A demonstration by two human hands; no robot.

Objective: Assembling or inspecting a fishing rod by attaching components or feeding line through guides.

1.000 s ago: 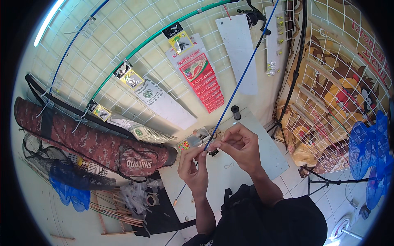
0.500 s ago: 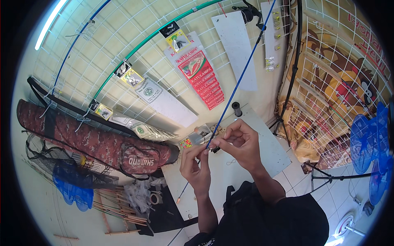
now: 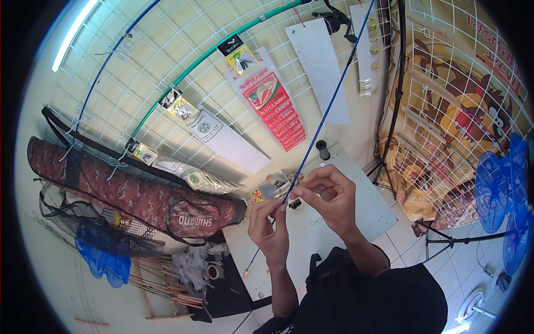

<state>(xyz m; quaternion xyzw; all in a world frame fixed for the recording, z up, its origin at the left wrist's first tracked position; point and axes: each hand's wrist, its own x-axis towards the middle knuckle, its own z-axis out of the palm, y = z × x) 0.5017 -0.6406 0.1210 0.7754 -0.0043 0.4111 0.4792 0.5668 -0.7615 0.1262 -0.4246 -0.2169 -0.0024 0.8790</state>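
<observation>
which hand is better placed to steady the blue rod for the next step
Probably the left hand: it pinches the blue rod. The right hand is mostly to the rod's right, and whether it touches it is unclear.

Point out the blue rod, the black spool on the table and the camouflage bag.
Blue rod [image 3: 311,146], head view: middle of its shaft.
Black spool [image 3: 322,150], head view: its side.
Camouflage bag [image 3: 130,190], head view: its long body.
</observation>
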